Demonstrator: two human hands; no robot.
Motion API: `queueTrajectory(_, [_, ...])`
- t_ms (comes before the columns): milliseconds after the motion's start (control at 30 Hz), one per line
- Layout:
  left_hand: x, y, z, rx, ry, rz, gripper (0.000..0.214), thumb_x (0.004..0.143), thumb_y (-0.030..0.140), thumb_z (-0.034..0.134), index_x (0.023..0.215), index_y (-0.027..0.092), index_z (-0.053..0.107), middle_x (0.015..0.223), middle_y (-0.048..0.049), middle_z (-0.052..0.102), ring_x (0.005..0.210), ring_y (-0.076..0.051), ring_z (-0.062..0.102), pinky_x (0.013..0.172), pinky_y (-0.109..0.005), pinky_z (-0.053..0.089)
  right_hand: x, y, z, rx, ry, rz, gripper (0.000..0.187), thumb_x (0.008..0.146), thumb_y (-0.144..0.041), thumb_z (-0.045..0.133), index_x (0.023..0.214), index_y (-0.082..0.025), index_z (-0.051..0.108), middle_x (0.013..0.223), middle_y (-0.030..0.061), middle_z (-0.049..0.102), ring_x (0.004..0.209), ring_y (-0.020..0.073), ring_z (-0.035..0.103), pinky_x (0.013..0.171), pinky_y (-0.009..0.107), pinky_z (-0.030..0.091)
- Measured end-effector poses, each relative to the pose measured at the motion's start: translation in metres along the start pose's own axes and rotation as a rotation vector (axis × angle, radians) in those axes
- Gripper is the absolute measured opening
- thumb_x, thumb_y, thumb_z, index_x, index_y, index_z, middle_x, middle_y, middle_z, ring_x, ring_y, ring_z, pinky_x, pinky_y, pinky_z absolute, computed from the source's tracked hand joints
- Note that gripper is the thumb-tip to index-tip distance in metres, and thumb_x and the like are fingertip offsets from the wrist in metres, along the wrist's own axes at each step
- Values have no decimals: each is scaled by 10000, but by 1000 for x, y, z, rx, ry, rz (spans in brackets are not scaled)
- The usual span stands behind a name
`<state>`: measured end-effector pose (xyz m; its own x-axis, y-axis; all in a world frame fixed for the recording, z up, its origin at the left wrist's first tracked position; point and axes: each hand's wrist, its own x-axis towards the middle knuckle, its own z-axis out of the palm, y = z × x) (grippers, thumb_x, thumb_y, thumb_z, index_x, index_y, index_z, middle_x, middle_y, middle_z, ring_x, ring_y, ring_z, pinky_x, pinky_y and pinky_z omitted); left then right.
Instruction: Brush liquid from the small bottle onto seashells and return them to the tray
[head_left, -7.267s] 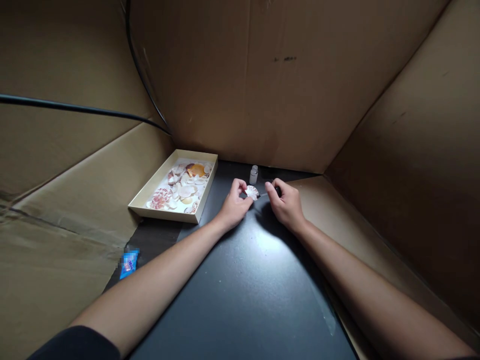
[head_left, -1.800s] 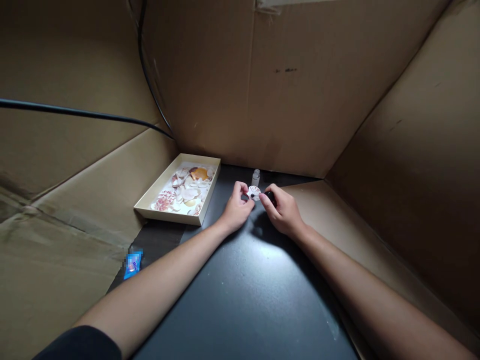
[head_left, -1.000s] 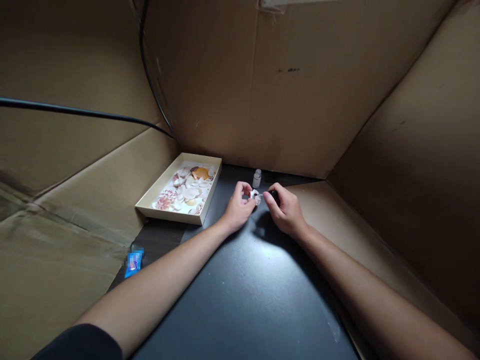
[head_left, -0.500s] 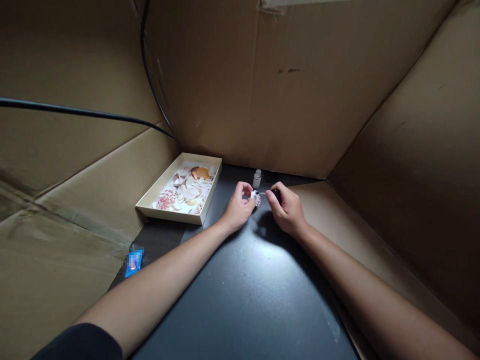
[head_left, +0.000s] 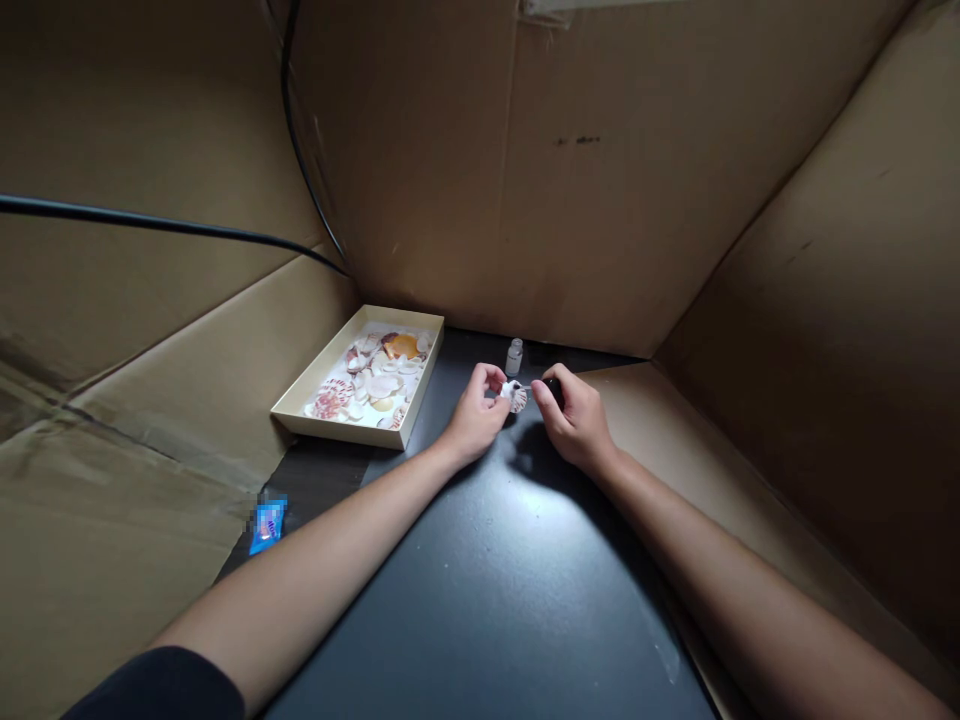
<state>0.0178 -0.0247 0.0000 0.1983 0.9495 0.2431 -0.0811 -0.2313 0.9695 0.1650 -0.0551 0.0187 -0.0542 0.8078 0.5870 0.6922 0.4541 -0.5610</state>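
Between the thumb and fingers of my left hand (head_left: 478,418) is a small seashell (head_left: 517,399), whitish with dark ribs, raised over the dark table. My right hand (head_left: 579,425) is closed round the black handle of a thin-stemmed applicator (head_left: 554,389). Its stem points left, with the dark tip at the upper part of the shell. Whether it is a dropper or a brush I cannot tell. Just behind the shell a small clear glass bottle (head_left: 514,358) stands upright with a white label and no cap on it.
To the left lies a shallow cream tray (head_left: 341,435) of assorted seashells. A blue packet (head_left: 268,525) rests near my left forearm. Cardboard walls (head_left: 480,200) enclose the dark table (head_left: 510,600), and a black cable (head_left: 150,218) runs along the left wall.
The shell has turned slightly in my left fingers, so more of its ribbed face shows. The applicator's tip stays at it. Both hands have barely moved.
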Motion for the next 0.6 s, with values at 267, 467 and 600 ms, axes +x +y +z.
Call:
queueTrajectory(267, [-1, 2, -1, -1, -16, -29, 217, 746, 110, 570, 894, 178, 426, 834, 33, 461, 631, -34, 463, 567, -155, 386, 0, 0, -1, -10, -9, 9, 277, 921, -426, 453, 749, -212, 485, 630, -17, 522, 569, 125, 449, 577, 249, 324])
queueTrajectory(467, [-3, 5, 0, 1, -31, -76, 226, 760, 124, 567, 899, 190, 402, 821, 50, 456, 561, -15, 429, 531, -144, 360, 0, 1, -1, -32, -16, 20, 298, 927, -443, 437, 744, -213, 484, 631, -12, 525, 574, 132, 457, 578, 254, 320])
queueTrajectory(600, [-2, 5, 0, 8, -21, -41, 217, 751, 101, 566, 881, 180, 411, 815, 42, 444, 597, -26, 442, 544, -150, 361, 0, 1, -1, -16, -41, -2, 282, 923, -431, 449, 749, -212, 483, 634, -15, 524, 576, 130, 456, 583, 249, 323])
